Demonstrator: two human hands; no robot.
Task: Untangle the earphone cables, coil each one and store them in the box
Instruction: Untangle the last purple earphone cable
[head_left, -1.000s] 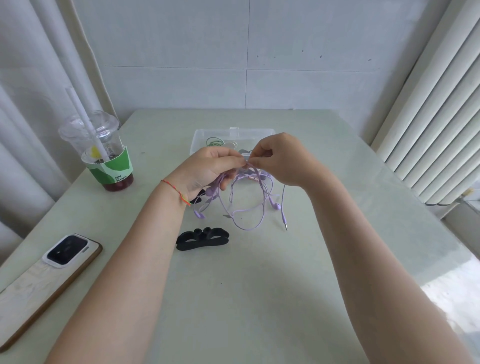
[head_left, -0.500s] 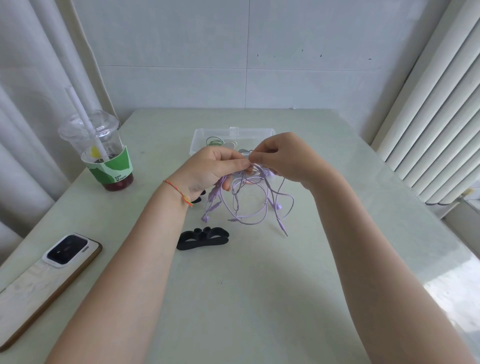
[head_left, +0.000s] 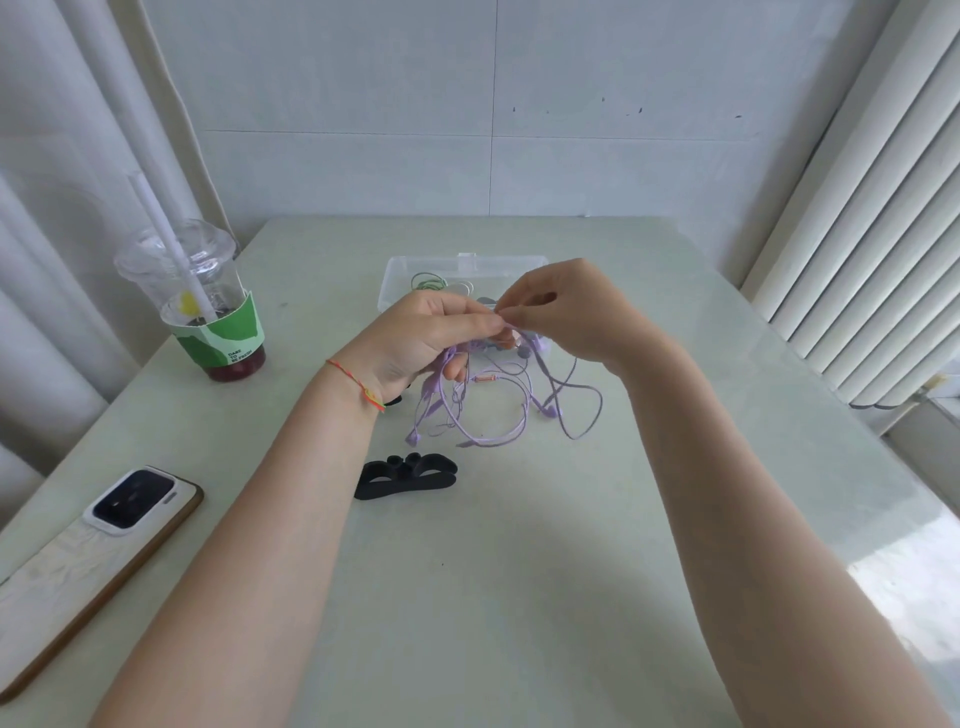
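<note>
A tangled purple earphone cable (head_left: 493, 415) hangs in loops above the table's middle. My left hand (head_left: 431, 343) grips the bunched upper part of the tangle, fingers curled round it. My right hand (head_left: 566, 312) pinches a strand at the top, fingertips touching those of the left hand. Earbuds and a plug dangle below. Behind the hands lies a clear plastic box (head_left: 400, 270), open, with a green coiled cable (head_left: 428, 283) and a pale one inside; its front is hidden by my hands.
A black foam piece (head_left: 405, 475) lies on the table below the cable. An iced drink cup with a straw (head_left: 208, 312) stands at the left. A phone (head_left: 88, 556) lies near the left edge. Curtains hang on both sides.
The hands have lifted a little and the right one has pulled a strand out; the loops have spread wider to the right and hang lower.
</note>
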